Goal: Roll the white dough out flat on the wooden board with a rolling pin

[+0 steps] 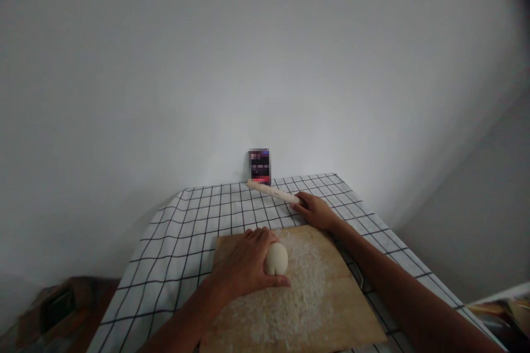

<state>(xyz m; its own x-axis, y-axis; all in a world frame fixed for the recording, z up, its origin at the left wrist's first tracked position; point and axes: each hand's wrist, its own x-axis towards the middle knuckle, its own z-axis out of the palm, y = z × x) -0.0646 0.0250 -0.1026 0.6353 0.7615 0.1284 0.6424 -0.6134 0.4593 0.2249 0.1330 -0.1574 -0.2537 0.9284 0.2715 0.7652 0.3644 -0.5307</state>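
Note:
A pale, round ball of dough [276, 259] rests on a wooden board [351, 309] dusted with flour [304, 276]. My left hand [252, 262] is wrapped round the dough from the left, thumb at its near side and fingers at its far side. Beyond the board's far edge, my right hand [313, 210] grips one end of a light wooden rolling pin [271, 191]. The pin points away to the left, its far end in front of a dark device. My palm hides the left side of the dough.
A white cloth with a black grid [199, 220] covers the table. The dark, blurred-out device [260, 166] leans on the white wall [265, 66] at the back. A metal handle [358, 274] shows at the board's right edge. Cluttered items [62, 309] lie low at left.

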